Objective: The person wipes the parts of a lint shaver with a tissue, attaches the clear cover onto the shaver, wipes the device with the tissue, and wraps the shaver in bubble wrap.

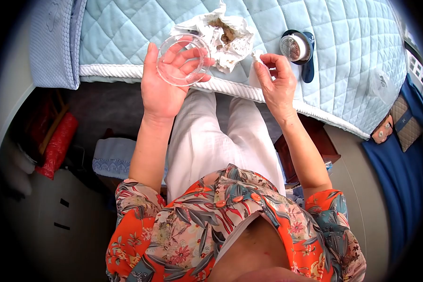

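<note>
I see the left hand (pixel 164 91) palm up, its loosely spread fingers cradling a clear plastic dish (pixel 183 61); I'd curl them slightly to steady the rim without squeezing what looks like thin plastic. The right hand (pixel 279 80) pinches a white tissue (pixel 256 56) narrowly between thumb and forefinger, so I'd keep that grip light. Just beyond the left fingertips lies crumpled paper (pixel 228 40) with brown bits; I'd steer clear of it, and of the strainer (pixel 293 47) right of the right fingers.
</note>
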